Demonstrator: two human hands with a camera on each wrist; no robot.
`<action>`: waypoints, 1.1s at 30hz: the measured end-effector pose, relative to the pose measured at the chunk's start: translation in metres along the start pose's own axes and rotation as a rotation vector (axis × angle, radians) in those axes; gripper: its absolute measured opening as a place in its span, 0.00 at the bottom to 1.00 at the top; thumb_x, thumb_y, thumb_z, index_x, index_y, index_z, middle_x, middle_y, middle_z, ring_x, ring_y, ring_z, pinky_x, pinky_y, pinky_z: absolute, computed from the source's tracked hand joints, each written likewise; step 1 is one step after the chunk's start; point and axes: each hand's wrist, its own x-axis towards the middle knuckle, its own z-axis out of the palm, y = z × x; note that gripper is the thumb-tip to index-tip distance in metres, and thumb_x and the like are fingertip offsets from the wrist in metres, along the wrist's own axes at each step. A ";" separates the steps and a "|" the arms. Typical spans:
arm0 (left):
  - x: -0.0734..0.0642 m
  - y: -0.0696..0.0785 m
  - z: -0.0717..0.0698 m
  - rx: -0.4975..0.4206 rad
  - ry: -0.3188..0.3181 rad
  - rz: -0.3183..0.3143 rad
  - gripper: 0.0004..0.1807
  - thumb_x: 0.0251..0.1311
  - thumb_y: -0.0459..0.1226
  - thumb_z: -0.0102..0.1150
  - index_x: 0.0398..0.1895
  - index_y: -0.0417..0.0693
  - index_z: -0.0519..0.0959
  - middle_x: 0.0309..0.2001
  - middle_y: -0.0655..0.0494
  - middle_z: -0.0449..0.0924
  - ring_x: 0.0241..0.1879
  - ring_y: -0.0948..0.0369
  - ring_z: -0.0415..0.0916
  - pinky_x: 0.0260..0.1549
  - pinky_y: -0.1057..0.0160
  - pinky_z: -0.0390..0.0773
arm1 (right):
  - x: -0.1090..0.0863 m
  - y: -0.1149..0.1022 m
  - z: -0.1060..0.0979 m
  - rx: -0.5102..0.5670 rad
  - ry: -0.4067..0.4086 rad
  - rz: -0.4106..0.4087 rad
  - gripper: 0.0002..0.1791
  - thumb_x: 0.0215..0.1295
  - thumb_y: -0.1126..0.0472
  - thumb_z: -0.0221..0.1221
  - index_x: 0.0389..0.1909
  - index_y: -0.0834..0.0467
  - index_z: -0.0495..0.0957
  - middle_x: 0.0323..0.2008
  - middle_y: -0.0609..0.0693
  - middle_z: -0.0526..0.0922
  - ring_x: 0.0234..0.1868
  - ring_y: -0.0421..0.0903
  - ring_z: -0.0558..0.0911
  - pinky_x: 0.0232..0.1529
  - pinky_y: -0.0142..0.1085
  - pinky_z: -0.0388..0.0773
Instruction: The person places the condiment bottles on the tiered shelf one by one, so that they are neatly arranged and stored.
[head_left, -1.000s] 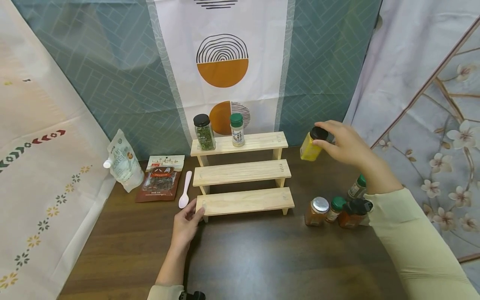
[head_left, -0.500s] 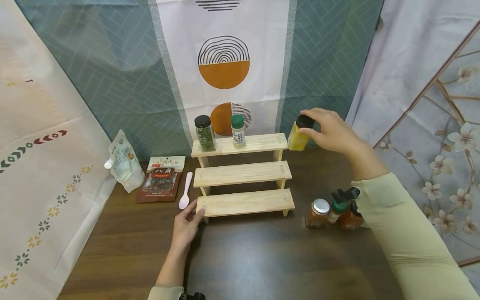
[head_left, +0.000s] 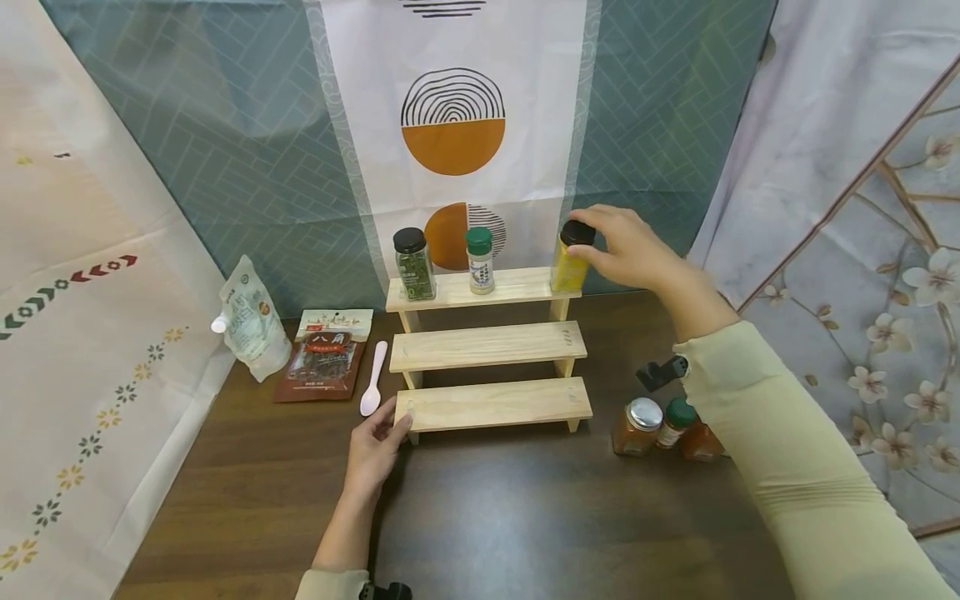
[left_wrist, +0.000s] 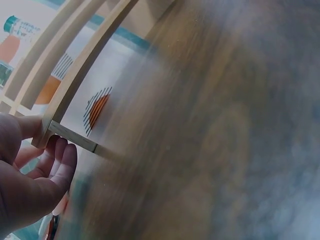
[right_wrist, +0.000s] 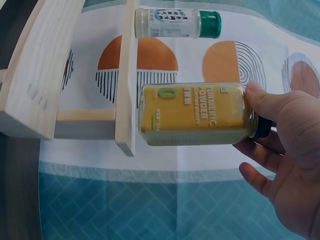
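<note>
My right hand [head_left: 626,246] grips a jar of turmeric powder [right_wrist: 190,114] near its black lid. In the head view that yellow jar is upright at the right end of the top step of a three-step wooden rack [head_left: 491,346]. Its base is at the board in the right wrist view; whether it bears on the wood I cannot tell. My left hand [head_left: 372,442] pinches the left end of the lowest step, thumb above and fingers below in the left wrist view. Along the top step stand a black-lidded jar of green herbs [head_left: 415,268] and a green-capped shaker [head_left: 480,262].
At right on the table stand a silver-lidded jar [head_left: 637,427], a green-capped jar [head_left: 676,423] and a reddish jar [head_left: 702,443] partly behind the sleeve. At left are a spouted pouch [head_left: 255,321], a star anise packet [head_left: 322,357] and a pink spoon [head_left: 373,379].
My right hand has carried the turmeric jar leftward from beside the rack to the right end of its top step. The left hand keeps its hold on the lowest step.
</note>
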 end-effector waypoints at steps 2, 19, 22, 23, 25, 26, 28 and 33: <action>0.001 0.000 0.000 -0.004 -0.003 0.000 0.28 0.67 0.31 0.65 0.68 0.32 0.72 0.50 0.35 0.79 0.37 0.67 0.79 0.38 0.73 0.81 | 0.005 -0.002 0.003 0.004 -0.014 0.003 0.31 0.72 0.59 0.62 0.70 0.70 0.67 0.58 0.67 0.77 0.60 0.64 0.75 0.62 0.59 0.70; 0.002 0.000 0.001 0.010 0.003 0.022 0.26 0.66 0.30 0.65 0.67 0.33 0.74 0.49 0.35 0.81 0.37 0.65 0.79 0.37 0.74 0.80 | 0.035 -0.001 0.022 0.072 -0.069 0.070 0.33 0.74 0.58 0.60 0.74 0.67 0.63 0.69 0.68 0.68 0.68 0.64 0.68 0.68 0.57 0.66; 0.002 -0.001 0.001 0.019 0.012 0.027 0.26 0.66 0.30 0.65 0.66 0.33 0.74 0.47 0.36 0.81 0.37 0.65 0.79 0.36 0.74 0.80 | 0.035 -0.001 0.024 0.085 -0.065 0.087 0.33 0.74 0.58 0.60 0.74 0.66 0.63 0.69 0.67 0.68 0.68 0.64 0.69 0.67 0.56 0.67; 0.003 -0.001 0.001 0.020 0.014 0.028 0.26 0.66 0.30 0.65 0.66 0.33 0.74 0.47 0.36 0.81 0.37 0.65 0.80 0.36 0.74 0.80 | 0.035 0.000 0.024 0.088 -0.064 0.089 0.33 0.74 0.58 0.60 0.74 0.66 0.63 0.69 0.67 0.68 0.67 0.64 0.69 0.66 0.56 0.68; 0.003 -0.002 0.001 0.015 0.014 0.029 0.26 0.66 0.30 0.65 0.66 0.33 0.74 0.47 0.36 0.81 0.37 0.64 0.80 0.36 0.74 0.80 | 0.035 0.000 0.024 0.094 -0.062 0.087 0.33 0.74 0.58 0.60 0.74 0.66 0.63 0.69 0.66 0.68 0.67 0.64 0.69 0.66 0.56 0.68; 0.003 -0.002 0.001 0.010 0.012 0.026 0.26 0.66 0.30 0.65 0.66 0.33 0.74 0.47 0.35 0.80 0.38 0.64 0.80 0.37 0.74 0.80 | 0.035 0.000 0.025 0.094 -0.062 0.085 0.33 0.74 0.58 0.60 0.74 0.66 0.62 0.69 0.66 0.68 0.67 0.63 0.69 0.66 0.56 0.68; 0.003 -0.002 0.000 0.006 0.008 0.018 0.27 0.66 0.30 0.65 0.67 0.33 0.73 0.47 0.35 0.80 0.38 0.64 0.79 0.37 0.74 0.81 | 0.034 0.000 0.025 0.092 -0.062 0.081 0.33 0.74 0.58 0.60 0.74 0.66 0.62 0.69 0.66 0.69 0.68 0.63 0.69 0.67 0.56 0.67; 0.003 -0.002 0.000 0.000 -0.004 0.013 0.28 0.66 0.31 0.65 0.68 0.32 0.72 0.49 0.35 0.79 0.38 0.65 0.78 0.39 0.73 0.81 | 0.034 0.000 0.025 0.077 -0.047 0.073 0.34 0.74 0.57 0.60 0.74 0.66 0.62 0.69 0.66 0.67 0.70 0.63 0.67 0.69 0.57 0.64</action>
